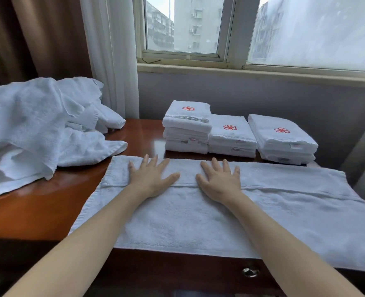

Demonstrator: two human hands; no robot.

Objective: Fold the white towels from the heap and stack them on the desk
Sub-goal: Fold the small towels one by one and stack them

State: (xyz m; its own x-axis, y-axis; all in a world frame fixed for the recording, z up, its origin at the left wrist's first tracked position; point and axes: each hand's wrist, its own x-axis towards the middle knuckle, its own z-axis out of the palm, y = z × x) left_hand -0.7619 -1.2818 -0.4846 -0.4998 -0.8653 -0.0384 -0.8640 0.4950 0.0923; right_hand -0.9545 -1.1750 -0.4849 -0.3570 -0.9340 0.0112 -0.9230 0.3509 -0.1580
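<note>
White towel [198, 221] lies spread flat across the near edge of the wooden desk [38, 211], with its far long edge folded over into a strip. The left hand [150, 179] and right hand [220, 181] rest side by side on that strip, palms down, fingers straight and spread, gripping nothing. A heap of unfolded white towels [38, 125] sits to the left, and three stacks of folded towels [231, 136] with red emblems stand just behind, below the window [183, 24].
</note>
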